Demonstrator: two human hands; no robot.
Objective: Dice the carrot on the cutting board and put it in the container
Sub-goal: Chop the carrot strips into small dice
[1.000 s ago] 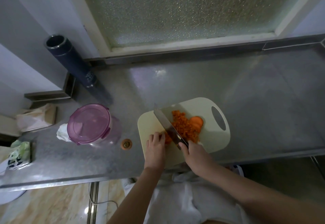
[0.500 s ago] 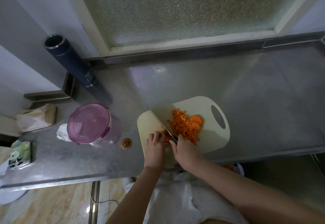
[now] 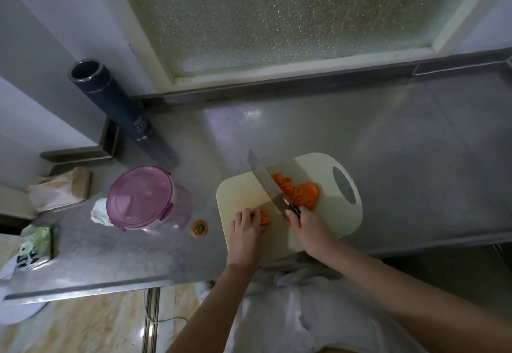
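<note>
**Spotter:** Where's the bit you're about to cut?

**Operator:** Nearest me. My left hand (image 3: pixel 245 225) has its fingers curled down on the carrot piece (image 3: pixel 265 217), near the front edge of the cutting board (image 3: pixel 336 222). My right hand (image 3: pixel 310 232) is wrapped round the handle of the knife (image 3: pixel 266 182). The piece lies at nine o'clock from that hand, just beside it.

**Spotter:** And the blade?

**Operator:** Its long axis runs from five to eleven o'clock, and it looks lifted. I judge the next chop has to come down to the left. Past the blade, at one o'clock, sits the diced carrot (image 3: pixel 286 189), with a slice (image 3: pixel 310 190) touching it.

**Spotter:** Where does it all go?

**Operator:** Into the container (image 3: pixel 141 200), lid on, at nine o'clock on the steel surface (image 3: pixel 401 158), well apart from the board. Beyond that are a dark flask (image 3: pixel 110 97) and a frosted window (image 3: pixel 277 20).
</note>
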